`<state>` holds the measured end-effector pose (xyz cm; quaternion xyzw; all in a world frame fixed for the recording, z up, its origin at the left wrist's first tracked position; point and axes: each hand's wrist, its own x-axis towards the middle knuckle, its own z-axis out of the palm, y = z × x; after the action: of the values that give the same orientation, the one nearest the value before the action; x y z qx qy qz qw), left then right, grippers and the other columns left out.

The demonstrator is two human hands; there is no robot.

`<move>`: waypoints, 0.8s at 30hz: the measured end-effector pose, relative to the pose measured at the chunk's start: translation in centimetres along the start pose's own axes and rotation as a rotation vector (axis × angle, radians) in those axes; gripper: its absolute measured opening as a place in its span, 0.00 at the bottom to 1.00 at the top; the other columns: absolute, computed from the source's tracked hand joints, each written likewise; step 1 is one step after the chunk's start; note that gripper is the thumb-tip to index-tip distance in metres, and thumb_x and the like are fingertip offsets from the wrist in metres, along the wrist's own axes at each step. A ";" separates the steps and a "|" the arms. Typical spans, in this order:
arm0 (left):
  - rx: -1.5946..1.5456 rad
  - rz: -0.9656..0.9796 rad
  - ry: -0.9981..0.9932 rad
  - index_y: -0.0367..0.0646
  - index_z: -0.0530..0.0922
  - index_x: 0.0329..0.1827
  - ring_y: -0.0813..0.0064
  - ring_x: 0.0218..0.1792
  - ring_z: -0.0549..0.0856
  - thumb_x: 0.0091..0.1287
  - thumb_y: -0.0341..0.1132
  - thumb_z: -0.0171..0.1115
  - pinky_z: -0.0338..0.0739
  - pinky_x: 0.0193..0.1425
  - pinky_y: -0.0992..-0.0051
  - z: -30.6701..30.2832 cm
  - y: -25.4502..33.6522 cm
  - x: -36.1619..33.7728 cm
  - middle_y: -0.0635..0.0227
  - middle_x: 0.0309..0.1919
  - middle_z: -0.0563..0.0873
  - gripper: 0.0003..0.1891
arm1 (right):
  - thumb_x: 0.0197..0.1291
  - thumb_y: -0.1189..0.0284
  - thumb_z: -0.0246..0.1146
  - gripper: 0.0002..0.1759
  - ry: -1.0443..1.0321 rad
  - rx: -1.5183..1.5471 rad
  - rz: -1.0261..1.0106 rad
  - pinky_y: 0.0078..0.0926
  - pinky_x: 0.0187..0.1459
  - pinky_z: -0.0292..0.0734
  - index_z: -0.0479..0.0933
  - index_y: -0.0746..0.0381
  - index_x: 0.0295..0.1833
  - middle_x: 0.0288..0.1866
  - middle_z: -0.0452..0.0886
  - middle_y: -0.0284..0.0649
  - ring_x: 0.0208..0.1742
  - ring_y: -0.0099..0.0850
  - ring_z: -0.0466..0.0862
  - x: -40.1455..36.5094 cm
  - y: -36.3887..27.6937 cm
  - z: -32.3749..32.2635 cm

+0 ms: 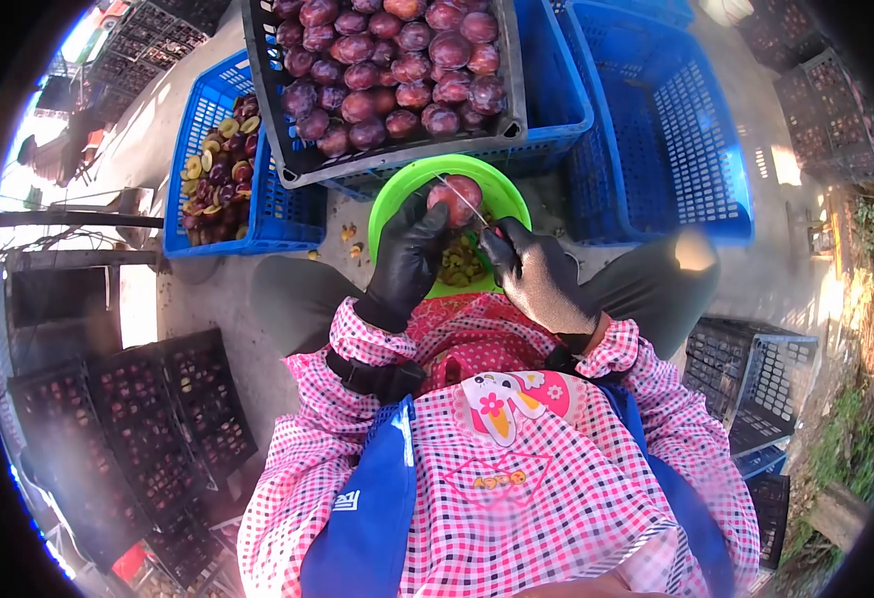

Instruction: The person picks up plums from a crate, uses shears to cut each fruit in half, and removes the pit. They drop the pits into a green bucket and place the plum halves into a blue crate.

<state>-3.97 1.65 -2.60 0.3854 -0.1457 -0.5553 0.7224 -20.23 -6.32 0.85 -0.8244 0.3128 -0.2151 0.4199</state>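
Observation:
A dark red plum [456,200] is gripped in my left hand [409,249], which wears a black glove. My right hand [538,274], gloved too, is closed around the handle of a small knife [468,200]. The thin blade lies across the plum. Both hands are over a bright green basin [510,187] between my knees. Yellowish-green cut pieces [462,265] lie at the basin's bottom, partly hidden by my hands.
Ahead, a black crate [302,175] full of whole plums [414,66] rests on a blue crate [561,120]. Halved plums [225,184] fill part of the left blue crate [292,204]. Another blue crate [646,169] stands at right. Stacked dark crates [138,439] flank me. Scraps [349,233] dot the floor.

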 end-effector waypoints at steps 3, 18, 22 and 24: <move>0.015 0.001 0.008 0.34 0.65 0.69 0.71 0.61 0.77 0.75 0.32 0.53 0.72 0.68 0.69 0.1 0.3 -0.1 0.62 0.63 0.75 0.22 | 0.69 0.63 0.58 0.13 -0.018 -0.023 0.002 0.48 0.26 0.71 0.74 0.64 0.40 0.23 0.78 0.55 0.25 0.55 0.80 0.0 0.0 0.1; 0.315 0.124 0.045 0.32 0.67 0.69 0.73 0.60 0.77 0.71 0.35 0.60 0.69 0.67 0.72 0.6 -0.4 0.5 0.61 0.62 0.77 0.26 | 0.71 0.62 0.55 0.16 0.008 -0.074 0.067 0.52 0.29 0.72 0.72 0.66 0.41 0.23 0.78 0.57 0.27 0.58 0.79 -0.2 -0.3 1.1; 0.376 0.087 0.066 0.31 0.65 0.70 0.73 0.61 0.77 0.70 0.35 0.61 0.68 0.68 0.72 0.8 -0.9 0.6 0.60 0.63 0.76 0.28 | 0.70 0.62 0.55 0.16 -0.015 -0.054 0.098 0.52 0.29 0.72 0.72 0.66 0.41 0.24 0.78 0.57 0.27 0.57 0.80 0.4 0.1 1.0; 0.444 0.182 0.080 0.34 0.66 0.69 0.71 0.61 0.77 0.73 0.39 0.58 0.69 0.68 0.71 1.4 -0.7 0.6 0.60 0.62 0.77 0.26 | 0.71 0.62 0.54 0.16 -0.011 -0.033 0.091 0.52 0.29 0.72 0.72 0.66 0.43 0.24 0.79 0.57 0.27 0.57 0.80 0.4 0.3 1.1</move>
<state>-5.10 0.47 -2.30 0.5418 -0.2696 -0.4264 0.6723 -19.36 -6.09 0.01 -0.8175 0.3510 -0.1859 0.4171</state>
